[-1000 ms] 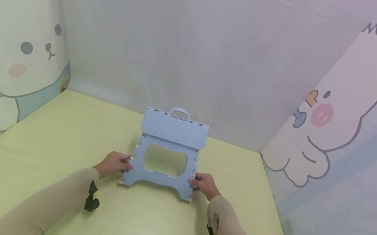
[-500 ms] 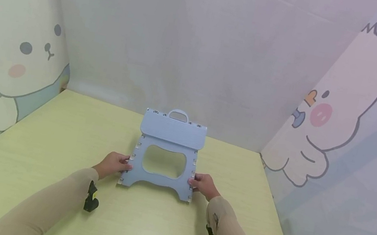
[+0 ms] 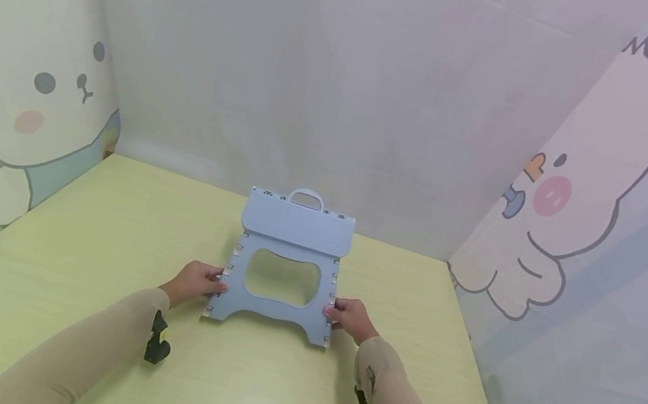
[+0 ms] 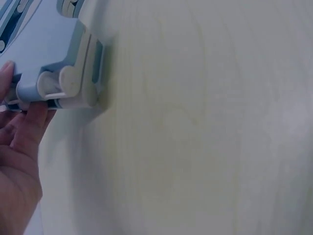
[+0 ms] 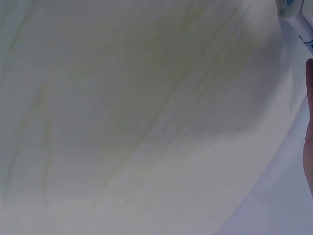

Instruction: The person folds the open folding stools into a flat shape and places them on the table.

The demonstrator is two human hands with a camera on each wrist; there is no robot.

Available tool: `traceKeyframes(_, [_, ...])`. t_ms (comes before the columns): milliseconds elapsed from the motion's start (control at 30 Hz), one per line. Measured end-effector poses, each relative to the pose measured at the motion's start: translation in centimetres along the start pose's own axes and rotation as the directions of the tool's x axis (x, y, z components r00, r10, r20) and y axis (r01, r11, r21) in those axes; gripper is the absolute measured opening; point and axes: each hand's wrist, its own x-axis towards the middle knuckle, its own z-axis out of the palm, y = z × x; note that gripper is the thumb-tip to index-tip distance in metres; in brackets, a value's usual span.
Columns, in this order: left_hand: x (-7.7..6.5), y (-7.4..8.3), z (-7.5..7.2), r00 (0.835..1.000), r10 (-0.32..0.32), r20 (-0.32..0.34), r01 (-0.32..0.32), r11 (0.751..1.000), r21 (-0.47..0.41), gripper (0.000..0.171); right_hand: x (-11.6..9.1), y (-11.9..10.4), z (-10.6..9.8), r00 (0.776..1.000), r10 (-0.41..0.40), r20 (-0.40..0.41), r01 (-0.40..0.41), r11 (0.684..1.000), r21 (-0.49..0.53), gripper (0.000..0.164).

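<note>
A light blue folding step stool (image 3: 280, 310) stands upright on the table in the head view, its textured top panel (image 3: 298, 223) hanging at the upper front and a carry loop (image 3: 307, 193) above it. My left hand (image 3: 196, 283) grips the stool's left side low down, thumb on the front face. On the opposite edge my right hand (image 3: 352, 317) grips at about the same height. The left wrist view shows fingers (image 4: 33, 128) curled under the stool's hinged edge (image 4: 58, 83). In the right wrist view only a corner of the stool (image 5: 297, 19) and a strip of hand (image 5: 309, 142) show.
The pale yellow wooden table (image 3: 102, 222) carries the stool near its far middle. A grey-white curtain (image 3: 345, 77) hangs right behind the table's back edge. Cartoon-printed side walls, with a rabbit (image 3: 21, 51) at left and a chick (image 3: 601, 162) at right, flank the table.
The stool's top has dipped very slightly toward me since a second ago. Both hands keep the same hold and stay almost still.
</note>
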Motion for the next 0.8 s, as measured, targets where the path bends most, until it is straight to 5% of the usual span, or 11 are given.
traceKeyframes(800, [-0.5,0.2,0.2,0.999,0.040,0.037,-0.040,0.999,0.012,0.043,0.2,0.7,-0.4,0.999,0.008,0.041,-0.005,0.998,-0.069,0.027])
